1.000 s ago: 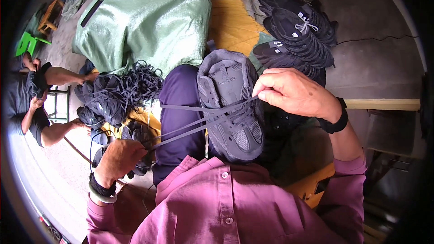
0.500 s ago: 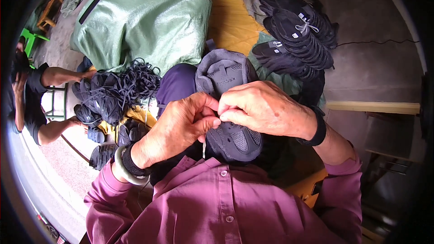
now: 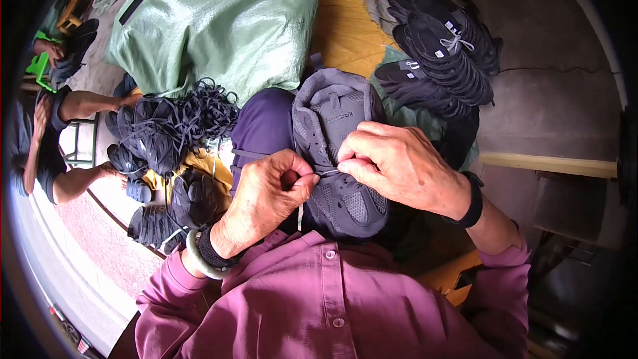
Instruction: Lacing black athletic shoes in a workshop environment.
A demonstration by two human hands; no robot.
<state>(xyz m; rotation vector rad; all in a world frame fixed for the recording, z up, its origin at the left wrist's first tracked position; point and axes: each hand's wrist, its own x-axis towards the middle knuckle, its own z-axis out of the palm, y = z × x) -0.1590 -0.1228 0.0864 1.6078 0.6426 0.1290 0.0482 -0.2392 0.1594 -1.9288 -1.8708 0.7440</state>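
Observation:
A dark grey shoe [image 3: 342, 211] rests on my lap, its opening away from me and its toe close to my purple shirt. Over its lace area, a thin pale string [image 3: 327, 172] stretches between my two hands. My left hand [image 3: 276, 183] pinches one end between thumb and fingers at the shoe's left side. Just above the right part of the shoe, my right hand [image 3: 392, 163] grips the other end, fingers curled in. Part of the shoe's right side is hidden under that hand. A pale strip [image 3: 300, 216] hangs beside the shoe on the left.
Dark shoes [image 3: 149, 136] and a tangle of black laces [image 3: 206, 113] lie to my left. A large green sack [image 3: 219, 26] stands ahead. Stacked dark shoes [image 3: 438, 46] sit far right. At left, another person's arm [image 3: 90, 179] reaches toward the shoes; a green stool [image 3: 40, 66] stands beyond.
My hands have moved apart, and the pale string now shows taut between them. At far left, a dark shoe by another person's hand has come into view.

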